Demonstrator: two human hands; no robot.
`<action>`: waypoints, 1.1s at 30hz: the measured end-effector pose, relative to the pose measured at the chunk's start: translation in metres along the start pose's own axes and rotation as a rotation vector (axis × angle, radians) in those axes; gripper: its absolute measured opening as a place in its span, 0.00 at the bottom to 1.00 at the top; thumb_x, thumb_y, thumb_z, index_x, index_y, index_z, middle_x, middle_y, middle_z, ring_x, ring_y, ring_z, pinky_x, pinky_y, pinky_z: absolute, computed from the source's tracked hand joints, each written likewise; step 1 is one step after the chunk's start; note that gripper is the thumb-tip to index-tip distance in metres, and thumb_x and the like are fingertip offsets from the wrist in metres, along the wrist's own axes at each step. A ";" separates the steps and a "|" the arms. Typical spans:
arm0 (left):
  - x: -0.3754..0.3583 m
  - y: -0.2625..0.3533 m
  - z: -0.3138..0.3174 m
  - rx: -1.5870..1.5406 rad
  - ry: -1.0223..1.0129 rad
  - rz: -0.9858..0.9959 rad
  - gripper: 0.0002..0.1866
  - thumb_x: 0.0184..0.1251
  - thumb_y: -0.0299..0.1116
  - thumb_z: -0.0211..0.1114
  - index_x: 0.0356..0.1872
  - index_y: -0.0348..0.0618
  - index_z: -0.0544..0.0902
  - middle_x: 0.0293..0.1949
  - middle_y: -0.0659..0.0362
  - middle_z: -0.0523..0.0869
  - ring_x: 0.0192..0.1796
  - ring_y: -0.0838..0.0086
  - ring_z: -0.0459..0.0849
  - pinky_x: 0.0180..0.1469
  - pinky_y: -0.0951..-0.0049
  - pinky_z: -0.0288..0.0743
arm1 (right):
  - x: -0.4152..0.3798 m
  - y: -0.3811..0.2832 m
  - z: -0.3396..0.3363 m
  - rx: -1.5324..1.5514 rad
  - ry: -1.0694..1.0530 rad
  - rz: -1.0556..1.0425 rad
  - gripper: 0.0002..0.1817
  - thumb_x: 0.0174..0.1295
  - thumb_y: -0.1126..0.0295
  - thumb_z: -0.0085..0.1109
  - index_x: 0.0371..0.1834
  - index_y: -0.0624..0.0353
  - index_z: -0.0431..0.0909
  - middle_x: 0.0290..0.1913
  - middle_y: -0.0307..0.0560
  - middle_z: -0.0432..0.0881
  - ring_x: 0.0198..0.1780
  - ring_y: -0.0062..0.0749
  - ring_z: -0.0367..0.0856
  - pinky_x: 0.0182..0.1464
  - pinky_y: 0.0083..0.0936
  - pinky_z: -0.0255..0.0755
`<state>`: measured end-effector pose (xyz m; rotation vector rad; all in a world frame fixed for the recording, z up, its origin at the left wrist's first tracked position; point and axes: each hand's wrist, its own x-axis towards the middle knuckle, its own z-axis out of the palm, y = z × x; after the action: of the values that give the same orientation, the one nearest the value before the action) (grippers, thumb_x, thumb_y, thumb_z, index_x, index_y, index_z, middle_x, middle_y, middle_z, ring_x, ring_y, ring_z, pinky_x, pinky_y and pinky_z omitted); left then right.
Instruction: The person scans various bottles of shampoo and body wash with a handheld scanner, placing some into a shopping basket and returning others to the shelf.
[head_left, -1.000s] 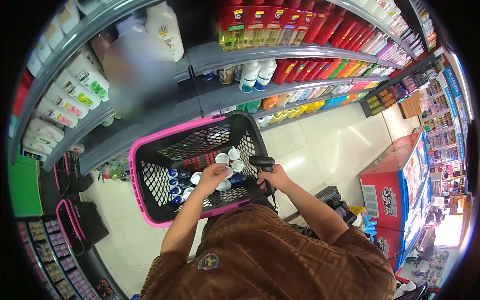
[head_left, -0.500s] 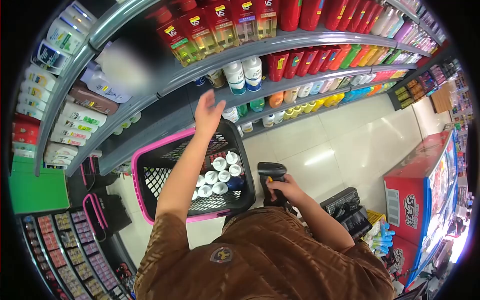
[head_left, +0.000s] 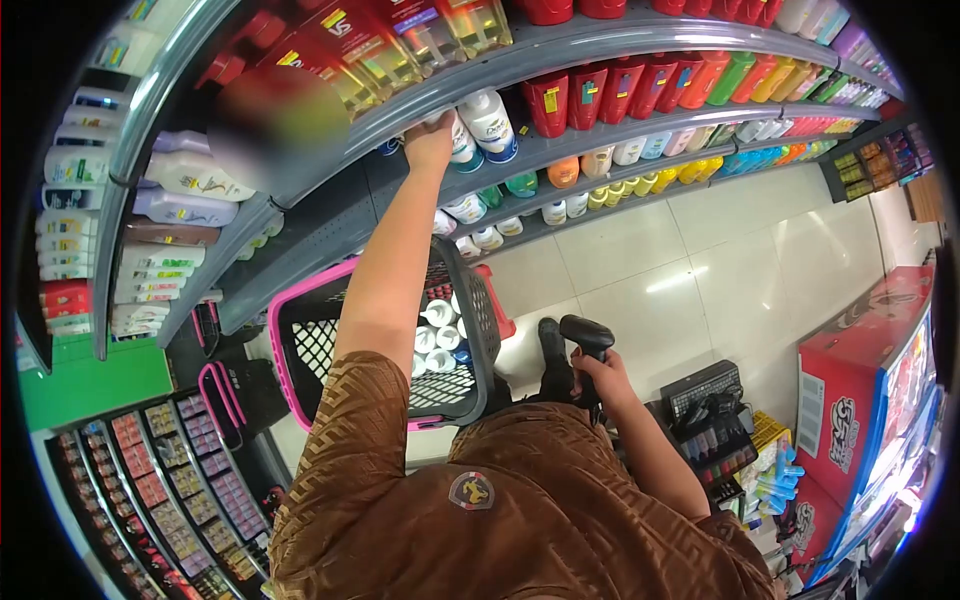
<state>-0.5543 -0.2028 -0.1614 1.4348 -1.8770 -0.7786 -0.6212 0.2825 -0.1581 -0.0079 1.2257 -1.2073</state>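
Observation:
My left hand (head_left: 430, 138) reaches into the middle shelf, its fingers around a bottle at the left end of a white-and-blue row; the shelf edge partly hides them. Right beside it stands a white bottle with a blue base (head_left: 488, 125). My right hand (head_left: 603, 378) is wrapped round the handle of a black handheld scanner (head_left: 587, 333), low at my right side. Below my left forearm is a black basket with a pink rim (head_left: 283, 300), holding several white-capped bottles (head_left: 437, 313).
Red pump bottles (head_left: 345, 40) line the upper shelf. Red, green and orange bottles (head_left: 608, 92) stand further right. A red chest (head_left: 850, 400) is at the right, near a black keyboard (head_left: 703, 388). Another black basket (head_left: 250, 395) sits at the left.
My left hand has moved up and right from above the basket and closed on a shelf bottle. My right hand has shifted right with the scanner. The view has tilted.

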 end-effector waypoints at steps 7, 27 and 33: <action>-0.056 -0.003 -0.054 -0.729 0.131 -0.124 0.32 0.72 0.38 0.71 0.71 0.40 0.67 0.63 0.51 0.81 0.64 0.61 0.82 0.64 0.59 0.76 | 0.024 -0.012 0.012 -0.032 -0.061 -0.055 0.05 0.64 0.73 0.62 0.40 0.61 0.78 0.26 0.41 0.79 0.22 0.29 0.78 0.28 0.30 0.77; -0.297 -0.012 -0.263 -1.258 -0.067 -0.474 0.28 0.80 0.52 0.56 0.73 0.50 0.68 0.64 0.57 0.81 0.66 0.64 0.82 0.62 0.52 0.82 | 0.026 -0.066 0.186 -0.083 -0.281 -0.104 0.22 0.71 0.58 0.65 0.57 0.65 0.74 0.45 0.49 0.85 0.41 0.34 0.88 0.37 0.33 0.85; -0.274 -0.056 -0.314 -1.096 -0.176 -0.477 0.35 0.69 0.39 0.72 0.73 0.41 0.69 0.58 0.51 0.83 0.56 0.67 0.88 0.50 0.62 0.89 | 0.046 -0.039 0.227 -0.224 -0.304 -0.180 0.26 0.72 0.54 0.64 0.60 0.65 0.72 0.52 0.51 0.83 0.46 0.37 0.88 0.37 0.34 0.86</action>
<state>-0.2214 0.0283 -0.0473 1.0515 -0.8505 -1.8285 -0.4941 0.1040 -0.0734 -0.4605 1.1008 -1.1671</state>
